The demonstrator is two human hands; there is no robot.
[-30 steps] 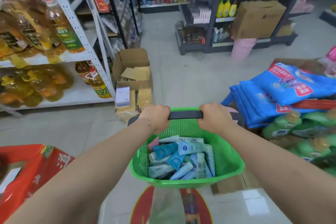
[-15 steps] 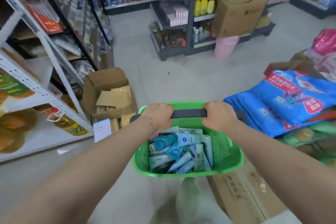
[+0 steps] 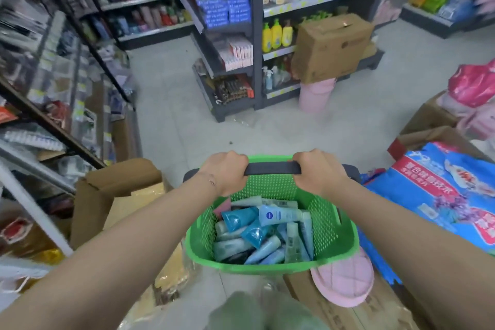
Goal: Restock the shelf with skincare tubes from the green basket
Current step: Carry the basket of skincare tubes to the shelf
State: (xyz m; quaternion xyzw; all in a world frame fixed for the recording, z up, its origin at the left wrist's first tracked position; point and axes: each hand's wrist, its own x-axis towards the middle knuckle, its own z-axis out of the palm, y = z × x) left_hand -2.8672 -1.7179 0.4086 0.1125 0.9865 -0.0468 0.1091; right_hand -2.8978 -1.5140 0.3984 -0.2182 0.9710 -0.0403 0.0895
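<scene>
I carry a green perforated basket [image 3: 330,233] in front of me by its dark handle [image 3: 270,169]. My left hand [image 3: 225,173] grips the handle's left end and my right hand [image 3: 316,171] grips its right end. Inside lie several skincare tubes [image 3: 263,236], mostly pale blue and teal, piled loosely. A dark shelf unit [image 3: 254,43] with boxes and bottles stands ahead across the grey floor, and more stocked shelves [image 3: 139,0] run along the back left.
An open cardboard box [image 3: 115,195] sits at my lower left beside a blurred metal rack [image 3: 48,120]. Blue detergent bags [image 3: 442,195] and cartons crowd the right. A large carton on a pink bucket [image 3: 316,96] stands by the dark unit. A pink slipper [image 3: 345,281] shows below the basket.
I have walked forward with the basket; the oil-bottle rack slid out on the left and the dark shelf unit has come closer. Both hands keep their grip on the handle.
</scene>
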